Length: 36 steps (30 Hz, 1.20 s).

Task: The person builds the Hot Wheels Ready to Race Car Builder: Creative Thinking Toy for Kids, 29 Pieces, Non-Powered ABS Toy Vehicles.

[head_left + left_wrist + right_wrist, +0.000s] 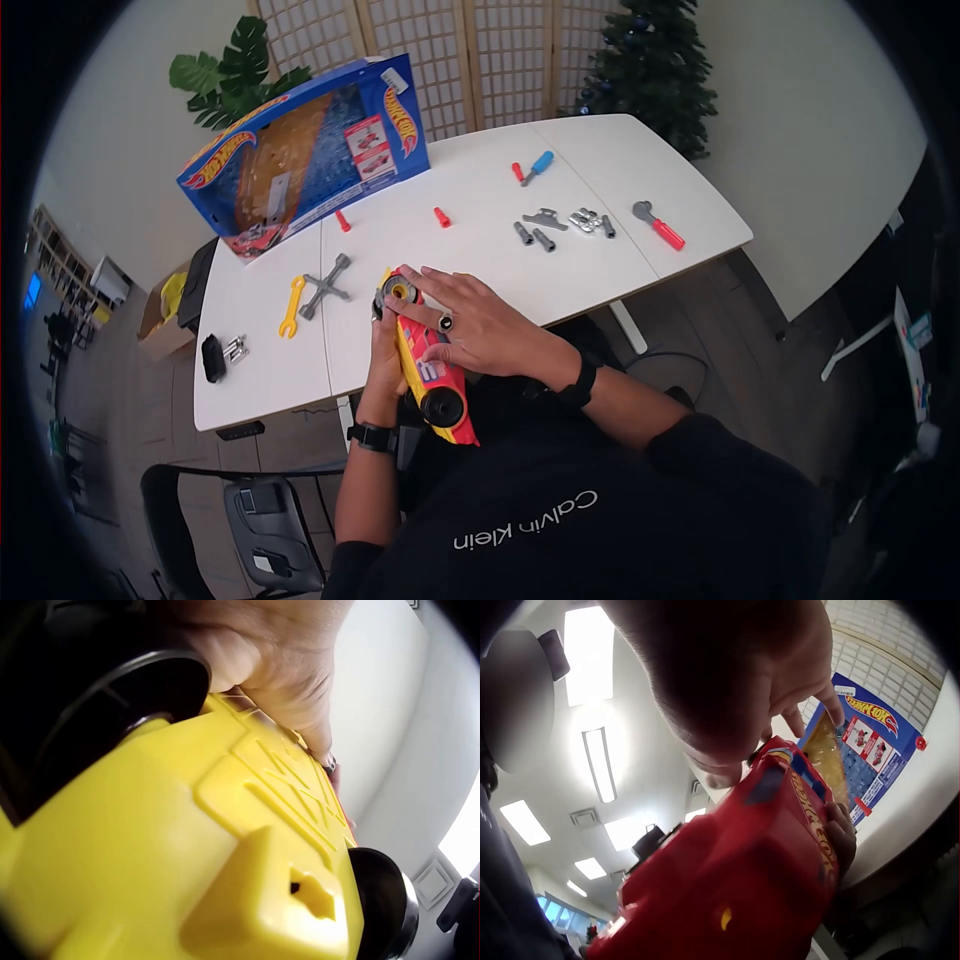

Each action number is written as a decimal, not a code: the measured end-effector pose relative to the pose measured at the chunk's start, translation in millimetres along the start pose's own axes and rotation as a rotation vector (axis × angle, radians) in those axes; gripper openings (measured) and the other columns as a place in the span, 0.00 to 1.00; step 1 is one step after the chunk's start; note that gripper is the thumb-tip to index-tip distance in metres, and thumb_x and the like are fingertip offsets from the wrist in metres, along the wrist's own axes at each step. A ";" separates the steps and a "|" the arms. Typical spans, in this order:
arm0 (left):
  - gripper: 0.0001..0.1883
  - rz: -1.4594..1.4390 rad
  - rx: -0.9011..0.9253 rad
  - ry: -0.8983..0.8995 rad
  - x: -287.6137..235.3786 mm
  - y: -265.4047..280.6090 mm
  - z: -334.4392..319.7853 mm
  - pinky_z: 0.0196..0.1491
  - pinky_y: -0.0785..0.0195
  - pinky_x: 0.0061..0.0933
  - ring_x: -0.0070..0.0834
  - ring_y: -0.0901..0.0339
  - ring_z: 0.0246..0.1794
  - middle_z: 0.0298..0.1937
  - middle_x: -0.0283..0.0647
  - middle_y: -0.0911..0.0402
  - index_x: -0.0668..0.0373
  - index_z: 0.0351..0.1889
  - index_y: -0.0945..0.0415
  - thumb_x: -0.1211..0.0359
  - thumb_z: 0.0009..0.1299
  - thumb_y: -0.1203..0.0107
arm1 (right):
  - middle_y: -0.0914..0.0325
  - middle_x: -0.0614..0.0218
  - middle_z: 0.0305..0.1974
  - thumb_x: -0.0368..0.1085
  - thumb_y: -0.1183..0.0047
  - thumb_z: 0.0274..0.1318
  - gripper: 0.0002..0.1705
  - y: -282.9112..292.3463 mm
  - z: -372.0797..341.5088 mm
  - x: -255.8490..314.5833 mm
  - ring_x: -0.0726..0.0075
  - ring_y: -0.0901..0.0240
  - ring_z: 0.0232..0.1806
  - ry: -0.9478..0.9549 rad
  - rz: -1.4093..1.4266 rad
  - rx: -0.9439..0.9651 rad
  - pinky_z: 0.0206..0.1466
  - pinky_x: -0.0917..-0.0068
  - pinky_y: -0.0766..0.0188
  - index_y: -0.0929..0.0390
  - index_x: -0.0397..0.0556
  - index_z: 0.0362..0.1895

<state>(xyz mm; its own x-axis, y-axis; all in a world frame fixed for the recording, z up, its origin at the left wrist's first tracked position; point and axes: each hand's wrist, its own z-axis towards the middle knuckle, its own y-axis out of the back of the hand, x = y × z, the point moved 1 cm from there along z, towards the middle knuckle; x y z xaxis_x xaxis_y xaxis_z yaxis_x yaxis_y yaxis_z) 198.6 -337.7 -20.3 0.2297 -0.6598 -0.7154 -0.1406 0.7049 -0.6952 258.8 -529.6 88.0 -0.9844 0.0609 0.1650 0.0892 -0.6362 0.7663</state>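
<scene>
In the head view, a red and yellow toy car (458, 388) is held tilted near the table's front edge. My left hand (385, 355) grips its side by the far wheel (400, 289). Across the car's top lies my right hand (490, 325), fingers extended and touching around that wheel. The left wrist view has the yellow underside (172, 802) and black wheels (382, 900), with my left hand (277, 667) against the body. In the right wrist view, the red body (742, 862) is below my right hand (780, 667); some fingertips are hidden.
On the white table (400, 235) stand a blue box (310, 210), a grey cross wrench (325, 287) and a yellow wrench (293, 306). Farther right lie a blue-handled screwdriver (540, 166), grey parts (545, 219) and a red-handled tool (662, 228). A black part (212, 358) lies at left.
</scene>
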 end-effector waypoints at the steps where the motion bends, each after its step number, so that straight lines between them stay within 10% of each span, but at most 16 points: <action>1: 0.33 0.002 0.017 0.010 0.4 8.2 -1.5 0.53 0.13 0.40 0.36 0.12 0.53 0.57 0.46 0.16 0.59 0.72 0.34 0.43 0.83 0.47 | 0.43 0.58 0.83 0.46 0.41 0.71 0.41 7.0 -4.0 -7.0 0.45 0.35 0.77 -0.011 -0.014 -0.008 0.80 0.49 0.39 0.39 0.64 0.84; 7: 0.30 0.107 0.035 -0.001 1.6 16.9 0.9 0.48 0.12 0.38 0.33 0.12 0.44 0.49 0.42 0.17 0.56 0.65 0.37 0.46 0.80 0.40 | 0.16 0.57 0.55 0.47 0.35 0.66 0.18 56.2 -62.8 -133.8 0.49 0.20 0.59 -0.843 -0.333 0.005 0.57 0.51 0.21 0.11 0.47 0.49; 12: 0.29 0.105 0.058 -0.052 -3.0 -1.3 -1.5 0.47 0.12 0.39 0.34 0.11 0.44 0.49 0.44 0.16 0.56 0.63 0.37 0.48 0.79 0.38 | 0.13 0.58 0.48 0.53 0.31 0.62 0.23 80.6 -92.1 -168.6 0.51 0.15 0.52 -1.027 -0.295 0.077 0.55 0.55 0.19 0.11 0.48 0.50; 25: 0.31 0.094 0.076 -0.043 -6.2 -4.6 -1.6 0.51 0.12 0.40 0.34 0.12 0.49 0.56 0.45 0.19 0.56 0.69 0.42 0.56 0.79 0.36 | 0.11 0.53 0.39 0.38 0.32 0.55 0.12 30.5 -81.4 -182.6 0.48 0.12 0.43 -1.028 -0.290 -0.059 0.48 0.54 0.17 0.12 0.49 0.43; 29: 0.35 0.120 0.012 -0.009 -2.2 -3.1 0.1 0.52 0.12 0.42 0.37 0.12 0.51 0.59 0.49 0.23 0.56 0.71 0.48 0.56 0.79 0.35 | 0.14 0.57 0.44 0.27 0.35 0.61 0.12 82.6 -28.5 -93.3 0.57 0.14 0.40 -0.698 0.069 -0.252 0.46 0.65 0.17 0.13 0.44 0.49; 36: 0.36 0.223 -0.035 0.000 -10.2 -22.1 -4.3 0.54 0.13 0.40 0.37 0.15 0.57 0.62 0.49 0.25 0.57 0.70 0.50 0.60 0.78 0.34 | 0.18 0.57 0.47 0.24 0.38 0.63 0.15 80.6 21.5 3.5 0.50 0.18 0.47 -0.226 0.128 -0.025 0.53 0.62 0.20 0.16 0.43 0.53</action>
<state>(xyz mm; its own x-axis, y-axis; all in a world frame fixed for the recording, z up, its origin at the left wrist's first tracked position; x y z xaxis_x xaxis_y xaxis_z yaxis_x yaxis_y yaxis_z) 195.3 -347.6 2.1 0.1893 -0.4887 -0.8517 -0.2211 0.8239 -0.5219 265.8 -564.1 163.7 -0.9061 0.1470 0.3968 0.2048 -0.6682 0.7152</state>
